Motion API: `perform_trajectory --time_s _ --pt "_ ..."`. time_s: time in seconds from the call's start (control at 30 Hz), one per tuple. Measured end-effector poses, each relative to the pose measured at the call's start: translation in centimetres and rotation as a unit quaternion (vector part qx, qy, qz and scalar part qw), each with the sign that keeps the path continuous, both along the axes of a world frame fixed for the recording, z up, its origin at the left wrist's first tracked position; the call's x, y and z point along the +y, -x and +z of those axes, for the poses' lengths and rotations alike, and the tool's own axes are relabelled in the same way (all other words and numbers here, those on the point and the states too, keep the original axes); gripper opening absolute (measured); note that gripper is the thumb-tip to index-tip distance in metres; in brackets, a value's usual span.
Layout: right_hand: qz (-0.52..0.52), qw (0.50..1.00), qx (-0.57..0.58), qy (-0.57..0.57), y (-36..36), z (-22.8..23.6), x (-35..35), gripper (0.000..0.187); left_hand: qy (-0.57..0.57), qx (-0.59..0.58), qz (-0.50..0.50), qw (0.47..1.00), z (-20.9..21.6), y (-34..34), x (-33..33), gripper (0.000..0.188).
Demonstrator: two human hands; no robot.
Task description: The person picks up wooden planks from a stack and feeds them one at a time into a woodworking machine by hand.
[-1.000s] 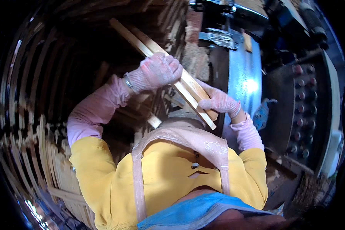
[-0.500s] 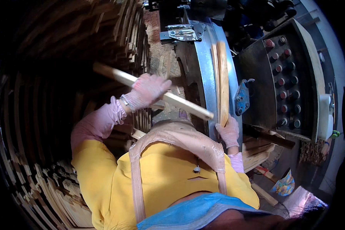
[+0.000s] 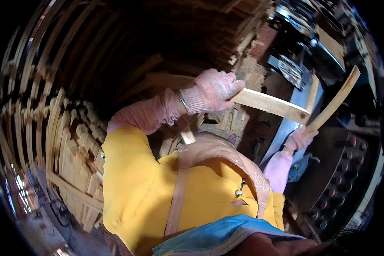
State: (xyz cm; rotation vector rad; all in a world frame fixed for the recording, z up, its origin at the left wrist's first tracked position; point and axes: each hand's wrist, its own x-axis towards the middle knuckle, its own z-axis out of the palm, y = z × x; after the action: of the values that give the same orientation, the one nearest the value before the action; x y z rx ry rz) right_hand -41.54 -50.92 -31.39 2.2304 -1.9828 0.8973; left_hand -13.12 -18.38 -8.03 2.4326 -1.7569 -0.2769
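Note:
My left hand [image 3: 213, 90], in a pinkish knit glove, is closed around a flat wooden board [image 3: 271, 104]. The board runs to the right, with a dark round spot near its far end. My right hand [image 3: 301, 139], also gloved, grips the lower end of a long, slightly curved wooden strip [image 3: 335, 102] that leans up and to the right. A second wooden strip [image 3: 313, 90] stands beside it over the machine's metal table [image 3: 281, 135]; its lower end is hidden behind the board, so I cannot tell whether my right hand holds it.
Stacked wooden strips [image 3: 74, 158] fill the left side. At the far right is a machine head with a metal bracket [image 3: 289, 70]. A dark control panel [image 3: 339, 181] with several round buttons stands right of my right arm. Wood offcuts [image 3: 230, 118] lie on the floor.
The view has swung left, so the machine and panel appear farther right. The board in my left hand has come up near the strips. The curved strip now tilts right, apart from the other strip.

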Motion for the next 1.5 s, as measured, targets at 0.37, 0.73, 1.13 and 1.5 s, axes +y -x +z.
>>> perform_trajectory --time_s 0.37,0.73,1.13,1.5 --pt "0.151 0.977 0.106 -0.107 8.2 -1.6 9.1 0.066 0.056 0.038 0.197 0.978 -3.5 -9.9 20.6 0.056" --pt "0.124 0.982 0.139 0.0 11.8 -0.4 13.6 0.061 -0.044 0.03 0.392 0.918 -13.4 -14.8 31.2 0.11" --pt "0.176 0.949 0.176 -0.193 -7.9 2.5 -4.9 0.052 -0.092 0.01 0.251 0.964 -10.2 -12.6 23.1 0.076" --pt "0.634 0.49 -0.119 -0.586 -6.9 13.7 15.7 0.082 0.046 -0.095 -0.31 0.945 -5.6 2.5 -1.1 0.044"
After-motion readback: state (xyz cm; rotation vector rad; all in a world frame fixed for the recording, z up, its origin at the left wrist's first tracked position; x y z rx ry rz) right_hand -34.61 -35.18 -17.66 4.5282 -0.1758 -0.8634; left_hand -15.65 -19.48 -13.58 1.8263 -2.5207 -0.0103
